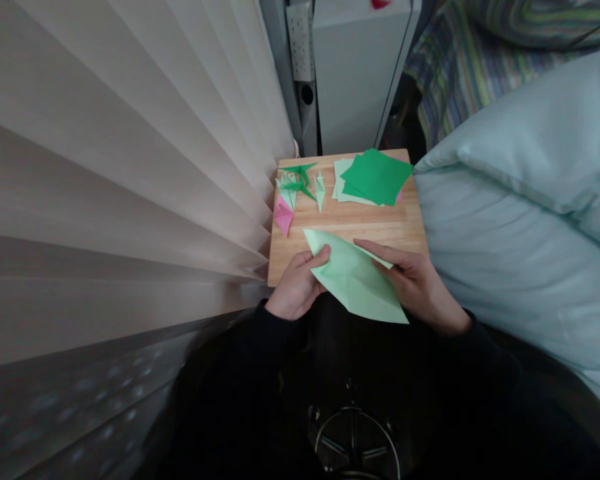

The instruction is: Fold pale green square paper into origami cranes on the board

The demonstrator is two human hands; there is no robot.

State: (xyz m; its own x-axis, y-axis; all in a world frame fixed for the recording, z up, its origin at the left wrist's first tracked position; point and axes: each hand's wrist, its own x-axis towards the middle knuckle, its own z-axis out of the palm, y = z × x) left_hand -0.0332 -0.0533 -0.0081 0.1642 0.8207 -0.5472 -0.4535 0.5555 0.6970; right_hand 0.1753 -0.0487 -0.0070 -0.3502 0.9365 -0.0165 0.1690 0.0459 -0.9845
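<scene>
A light green sheet of paper [357,280], creased and partly folded, is held between my two hands over the near edge of a small wooden table [350,223]. My left hand [300,283] pinches its left corner, thumb on top. At the right side, my right hand [415,277] has the paper between its fingers and thumb, with the index finger stretched along the upper edge. Folded green and pale green paper pieces [300,183] lie at the table's back left, beside a pink folded piece [283,215]. Flat green sheets [377,177] are stacked at the back right.
A pleated white curtain [180,133] hangs along the left side. Pale blue bedding [510,200] lies against the table's right side. Behind the table stands a grey cabinet [357,80]. Below my hands, a round metal chair base [355,443] shows on the dark floor.
</scene>
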